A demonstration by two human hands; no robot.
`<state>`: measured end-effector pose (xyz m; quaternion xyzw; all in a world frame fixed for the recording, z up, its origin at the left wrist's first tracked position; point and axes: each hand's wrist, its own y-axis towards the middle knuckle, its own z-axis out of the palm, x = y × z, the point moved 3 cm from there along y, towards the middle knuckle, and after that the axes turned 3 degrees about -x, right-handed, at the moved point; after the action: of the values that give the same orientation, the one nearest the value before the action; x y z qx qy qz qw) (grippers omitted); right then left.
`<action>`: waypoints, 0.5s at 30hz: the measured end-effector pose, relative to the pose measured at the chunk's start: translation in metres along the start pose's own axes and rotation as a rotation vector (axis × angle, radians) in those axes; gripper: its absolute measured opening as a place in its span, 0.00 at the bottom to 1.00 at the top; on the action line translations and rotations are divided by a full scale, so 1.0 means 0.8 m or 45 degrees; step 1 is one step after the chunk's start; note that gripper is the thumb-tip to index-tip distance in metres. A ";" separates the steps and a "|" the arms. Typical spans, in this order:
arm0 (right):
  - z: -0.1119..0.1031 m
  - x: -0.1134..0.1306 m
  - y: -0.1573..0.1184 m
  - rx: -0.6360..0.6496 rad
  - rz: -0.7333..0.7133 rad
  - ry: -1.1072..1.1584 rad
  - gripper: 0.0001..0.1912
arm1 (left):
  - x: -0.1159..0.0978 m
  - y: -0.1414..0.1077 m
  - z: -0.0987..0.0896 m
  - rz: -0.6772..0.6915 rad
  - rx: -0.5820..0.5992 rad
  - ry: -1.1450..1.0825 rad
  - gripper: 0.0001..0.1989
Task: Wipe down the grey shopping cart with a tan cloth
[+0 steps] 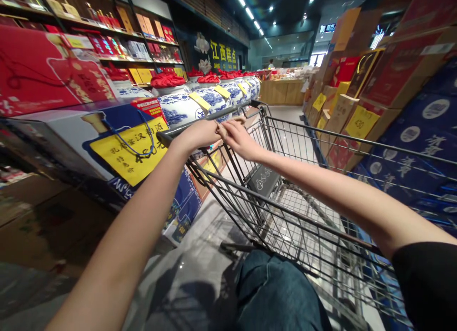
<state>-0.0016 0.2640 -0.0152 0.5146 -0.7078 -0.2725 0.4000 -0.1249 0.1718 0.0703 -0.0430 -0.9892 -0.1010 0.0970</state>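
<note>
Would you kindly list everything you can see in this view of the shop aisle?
Grey wire shopping cart: one, dark grey, directly ahead of the person.
Dark cart handle: one, dark grey, along the cart's far end.
Porcelain jars with red cloth tops: several, blue and white, in a row at left.
Stacked cardboard cartons: many, brown and red, at right.
Printed boxes: many, dark blue, lower right.
Yellow price sign: one large, yellow, on the display at left.
Wooden shelves: one unit, brown, upper left, holding red and yellow boxes.
Wooden counter: one, pale brown, far end.
Distant person: one, behind the counter.
Left hand: one, on the handle.
Right hand: one, on the handle.
Denim jeans: one pair, blue, below.
Black sleeve: one, black, lower right.
</note>
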 end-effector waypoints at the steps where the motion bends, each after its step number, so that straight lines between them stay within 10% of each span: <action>1: 0.009 0.003 -0.015 0.037 -0.011 0.006 0.31 | -0.001 -0.001 0.001 -0.007 0.002 0.038 0.22; 15: 0.002 0.050 -0.081 0.080 0.000 0.076 0.28 | -0.058 -0.054 -0.001 -0.227 -0.049 0.198 0.22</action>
<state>0.0241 0.2055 -0.0568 0.5349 -0.7037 -0.2345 0.4046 -0.0839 0.1262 0.0536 0.0515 -0.9765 -0.1312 0.1634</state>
